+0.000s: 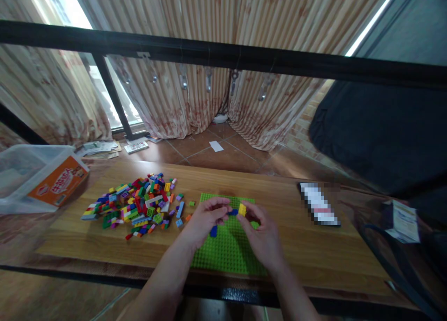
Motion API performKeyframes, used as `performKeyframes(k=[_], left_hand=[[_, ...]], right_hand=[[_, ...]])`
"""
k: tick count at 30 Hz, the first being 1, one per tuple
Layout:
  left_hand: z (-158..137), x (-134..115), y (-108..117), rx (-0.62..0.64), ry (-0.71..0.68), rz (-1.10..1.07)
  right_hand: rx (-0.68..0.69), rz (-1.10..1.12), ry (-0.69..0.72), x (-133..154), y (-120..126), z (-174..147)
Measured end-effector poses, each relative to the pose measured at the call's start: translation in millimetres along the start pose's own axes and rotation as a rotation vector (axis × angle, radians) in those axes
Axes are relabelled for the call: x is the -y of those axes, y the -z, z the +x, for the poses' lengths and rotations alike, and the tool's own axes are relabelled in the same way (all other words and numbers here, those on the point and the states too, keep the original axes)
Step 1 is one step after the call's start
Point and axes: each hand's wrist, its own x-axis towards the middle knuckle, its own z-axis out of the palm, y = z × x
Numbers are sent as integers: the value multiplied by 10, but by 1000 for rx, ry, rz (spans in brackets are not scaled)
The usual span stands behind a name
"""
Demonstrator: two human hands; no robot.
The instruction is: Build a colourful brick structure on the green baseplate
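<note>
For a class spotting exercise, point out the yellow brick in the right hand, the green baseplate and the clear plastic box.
Yellow brick (242,210): head view, on its visible side.
Green baseplate (230,250): head view, on its bare studded surface.
Clear plastic box (58,181): head view, on its labelled wall.

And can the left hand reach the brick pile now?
Probably yes: only tabletop and a few loose bricks separate the left hand from the brick pile, though this hand seems busy with a blue brick.

Striped curtains (199,18) — bright window (71,4); tiled floor (240,157); wooden table (293,260)
</note>
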Motion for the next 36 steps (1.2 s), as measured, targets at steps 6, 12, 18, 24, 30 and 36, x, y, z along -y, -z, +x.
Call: performKeyframes(k=[6,12,18,24,30,36], left_hand=[[153,2,249,-283,-265,517],[137,12,319,-297,-235,969],[89,-2,262,-263,-181,1089],[83,-1,231,-267,-163,1115],[45,58,191,-238,-285,1146],[-15,101,167,-88,-502,1272]], right_hand=[[1,-128,-203,-250,180,55],[115,-231,-158,-226,55,6],[188,-361,-113,-153,-30,-8],[204,-448,-109,-128,-98,-16],[170,-435,-150,-139,-139,-22],[165,-383,-178,-125,-78,-20]])
